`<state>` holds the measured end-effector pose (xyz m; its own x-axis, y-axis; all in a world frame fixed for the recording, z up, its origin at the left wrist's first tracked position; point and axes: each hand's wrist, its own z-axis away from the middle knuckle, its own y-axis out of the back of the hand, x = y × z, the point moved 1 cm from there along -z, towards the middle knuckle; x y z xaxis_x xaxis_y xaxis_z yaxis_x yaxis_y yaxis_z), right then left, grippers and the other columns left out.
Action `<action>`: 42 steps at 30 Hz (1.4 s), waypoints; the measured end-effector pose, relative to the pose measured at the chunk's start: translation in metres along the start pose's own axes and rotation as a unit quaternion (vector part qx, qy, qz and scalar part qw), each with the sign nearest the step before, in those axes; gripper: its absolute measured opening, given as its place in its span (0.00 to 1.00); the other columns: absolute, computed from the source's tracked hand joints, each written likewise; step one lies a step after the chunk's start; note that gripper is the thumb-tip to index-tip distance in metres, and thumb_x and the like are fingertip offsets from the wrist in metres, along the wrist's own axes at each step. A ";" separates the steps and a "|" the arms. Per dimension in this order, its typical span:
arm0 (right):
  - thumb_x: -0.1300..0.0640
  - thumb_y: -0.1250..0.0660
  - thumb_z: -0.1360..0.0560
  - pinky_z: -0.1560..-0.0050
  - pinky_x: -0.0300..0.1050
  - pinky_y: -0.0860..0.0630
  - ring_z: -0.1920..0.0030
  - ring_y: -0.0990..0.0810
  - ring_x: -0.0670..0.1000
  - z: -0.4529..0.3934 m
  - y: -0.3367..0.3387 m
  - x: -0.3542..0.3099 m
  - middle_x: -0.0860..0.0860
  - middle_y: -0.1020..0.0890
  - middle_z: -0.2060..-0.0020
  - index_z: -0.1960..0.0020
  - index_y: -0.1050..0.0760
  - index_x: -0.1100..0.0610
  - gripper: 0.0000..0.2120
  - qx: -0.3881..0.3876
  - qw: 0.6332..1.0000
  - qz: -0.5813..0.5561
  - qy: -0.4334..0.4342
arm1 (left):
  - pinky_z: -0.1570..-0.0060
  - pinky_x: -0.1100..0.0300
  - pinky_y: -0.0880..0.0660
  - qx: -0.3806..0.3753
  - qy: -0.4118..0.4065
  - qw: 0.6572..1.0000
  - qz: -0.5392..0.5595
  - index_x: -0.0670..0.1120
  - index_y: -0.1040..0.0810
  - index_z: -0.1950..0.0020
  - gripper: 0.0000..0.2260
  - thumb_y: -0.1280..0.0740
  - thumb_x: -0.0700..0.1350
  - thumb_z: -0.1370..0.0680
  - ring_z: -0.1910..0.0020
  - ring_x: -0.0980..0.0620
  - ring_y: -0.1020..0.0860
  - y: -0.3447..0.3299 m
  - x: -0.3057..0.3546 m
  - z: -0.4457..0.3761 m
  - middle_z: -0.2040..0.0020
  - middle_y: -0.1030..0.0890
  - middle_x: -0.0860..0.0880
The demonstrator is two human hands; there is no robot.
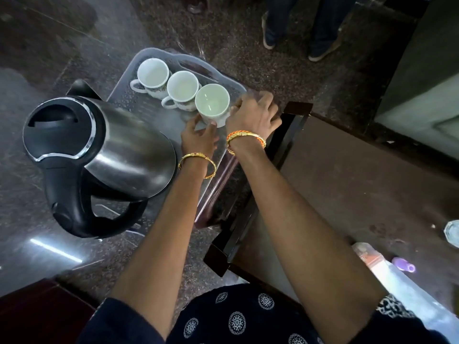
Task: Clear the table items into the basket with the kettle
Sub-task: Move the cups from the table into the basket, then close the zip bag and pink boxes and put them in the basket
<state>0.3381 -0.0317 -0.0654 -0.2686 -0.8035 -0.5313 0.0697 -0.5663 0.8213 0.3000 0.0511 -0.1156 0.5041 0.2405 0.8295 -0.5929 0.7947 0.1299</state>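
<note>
A steel kettle (99,160) with a black lid and handle stands in the near end of a clear plastic basket (154,54). Three white cups sit in a row at the basket's far end: the far cup (152,73), the middle cup (182,86) and the near cup (212,103). My left hand (198,137) touches the near cup's base from the front. My right hand (255,112) wraps the same cup's right side, fingers curled around it. Both hands are blurred by motion.
The basket rests on the speckled floor beside a dark wooden table (347,184). On the table's near right lie a plastic bag (387,271), a purple cap (404,265) and a glass dish (452,233). Another person's legs and shoes (298,28) stand beyond.
</note>
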 end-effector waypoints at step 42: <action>0.50 0.25 0.34 0.40 0.58 0.34 0.41 0.25 0.62 0.257 0.126 0.480 0.59 0.22 0.43 0.42 0.33 0.60 0.28 0.065 0.779 -0.216 -0.585 | 0.36 0.53 0.30 -0.477 -0.356 0.589 -0.547 0.41 0.32 0.32 0.23 0.34 0.39 0.26 0.32 0.44 0.30 -0.186 -0.239 0.368 0.32 0.28 0.42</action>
<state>-0.0291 -0.4415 -0.1630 -0.9369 0.2182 -0.2733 -0.3483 -0.6527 0.6729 0.0586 -0.3595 -0.1380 -0.3349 -0.7313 0.5942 0.6358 0.2900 0.7153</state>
